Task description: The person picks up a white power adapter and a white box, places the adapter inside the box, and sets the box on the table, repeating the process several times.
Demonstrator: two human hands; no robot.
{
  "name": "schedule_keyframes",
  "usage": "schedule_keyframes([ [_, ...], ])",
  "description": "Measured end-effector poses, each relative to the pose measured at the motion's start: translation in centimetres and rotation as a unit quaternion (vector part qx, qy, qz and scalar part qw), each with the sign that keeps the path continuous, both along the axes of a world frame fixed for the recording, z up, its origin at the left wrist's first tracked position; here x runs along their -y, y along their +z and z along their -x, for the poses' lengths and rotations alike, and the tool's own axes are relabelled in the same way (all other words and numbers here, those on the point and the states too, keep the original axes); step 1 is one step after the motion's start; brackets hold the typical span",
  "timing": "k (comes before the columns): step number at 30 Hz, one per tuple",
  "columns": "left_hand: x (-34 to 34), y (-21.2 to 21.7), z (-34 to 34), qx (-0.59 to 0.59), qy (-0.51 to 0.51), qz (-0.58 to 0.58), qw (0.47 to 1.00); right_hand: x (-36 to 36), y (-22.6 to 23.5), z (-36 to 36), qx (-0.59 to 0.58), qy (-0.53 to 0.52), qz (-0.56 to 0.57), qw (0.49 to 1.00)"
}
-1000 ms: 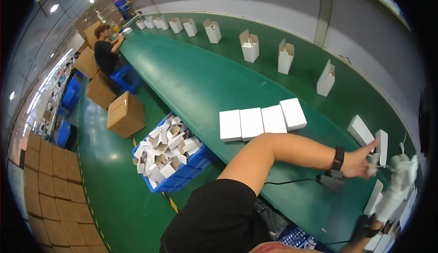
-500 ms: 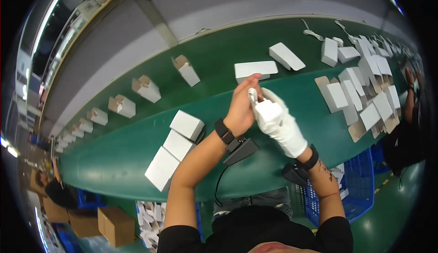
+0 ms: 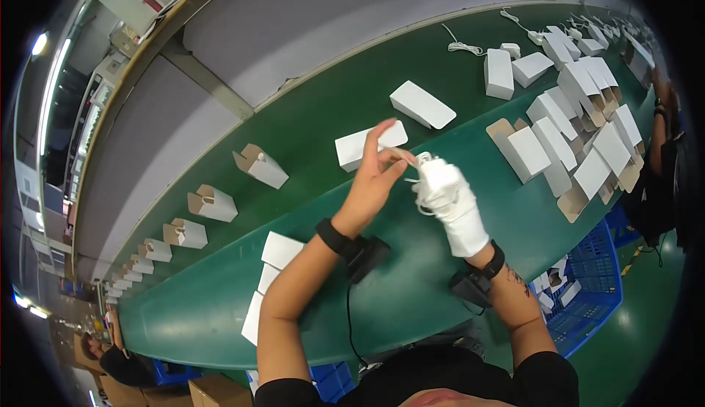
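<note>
Holding a thin white cable (image 3: 420,163), both hands are raised over the bench (image 3: 308,289) mid-frame. Cable looks like a small looped bundle, partly hidden by the fingers; its ends can't be made out.

Left hand (image 3: 376,175) is bare, with a black wristband; thumb and forefinger are pinched together on the cable's top. Right hand (image 3: 452,201) wears a white glove and a black wristband; its fingers are curled closed around the cable's lower loops. The two hands touch at the cable, so it sits between the grips, above the green surface and not resting on it.

Around them:
- White flat box (image 3: 367,145) on the bench just behind the left hand, partly covered by its fingers.
- Second white box (image 3: 421,104) further back, well apart.
- Pile of white boxes (image 3: 580,131) to the right, some with brown open flaps.
- Row of open brown-flapped boxes (image 3: 211,203) to the left, running off along the bench.
- Stack of flat white boxes (image 3: 279,251) by the left forearm at the near edge.
- Another coiled white cord (image 3: 463,45) at the far edge.
- Blue crate (image 3: 587,289) off the bench, lower right, beside the right forearm.
- Another person's arm (image 3: 664,124) at the far right edge.

Nothing sits between the hands and the cable.
</note>
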State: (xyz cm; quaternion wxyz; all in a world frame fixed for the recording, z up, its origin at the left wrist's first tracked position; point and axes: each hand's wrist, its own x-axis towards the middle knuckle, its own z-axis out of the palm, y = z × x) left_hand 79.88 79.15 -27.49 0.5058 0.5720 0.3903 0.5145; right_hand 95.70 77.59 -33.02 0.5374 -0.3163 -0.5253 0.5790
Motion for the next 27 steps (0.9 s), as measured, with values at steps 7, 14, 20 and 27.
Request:
schedule_keyframes([
  [7,-6.9,-3.0,7.7,-0.691,0.021,-0.024,0.722,0.7,4.1,-3.7,-0.165,0.053,0.017,0.985],
  [14,-0.2,-0.8,7.6,-0.083,-0.116,0.151,0.978,6.4,9.1,-5.9,-0.138,0.113,0.107,0.978],
  [20,3.6,0.2,5.3,-0.079,-0.183,0.149,0.968,7.5,6.7,-5.4,-0.179,0.211,0.158,0.948],
  [27,4.6,-2.7,2.2,-0.190,-0.252,0.052,0.947,2.5,4.5,-6.4,0.173,0.212,-0.017,0.962],
])
